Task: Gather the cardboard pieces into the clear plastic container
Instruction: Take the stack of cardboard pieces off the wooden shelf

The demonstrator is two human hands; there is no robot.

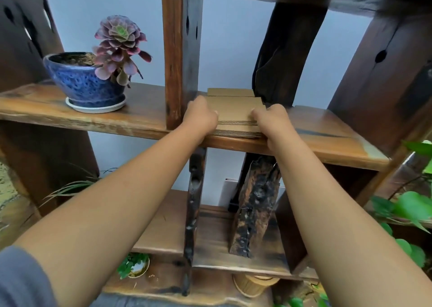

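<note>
You are clamping the cardboard stack (236,117) between your left hand (201,117) and right hand (272,119), both curled shut, readying to lift it off the shelf (117,117).

I see both bare hands up at the rustic dark wooden shelf (327,140). My left hand (201,117) and right hand (272,119) close on opposite sides of a stack of flat brown corrugated cardboard pieces (236,117) lying at the shelf's front edge. Another cardboard sheet (230,92) lies behind the stack. Well to the left stands a glazed blue ceramic pot (86,82) holding a purple rosette succulent (119,47), set on a white saucer (95,107).
</note>
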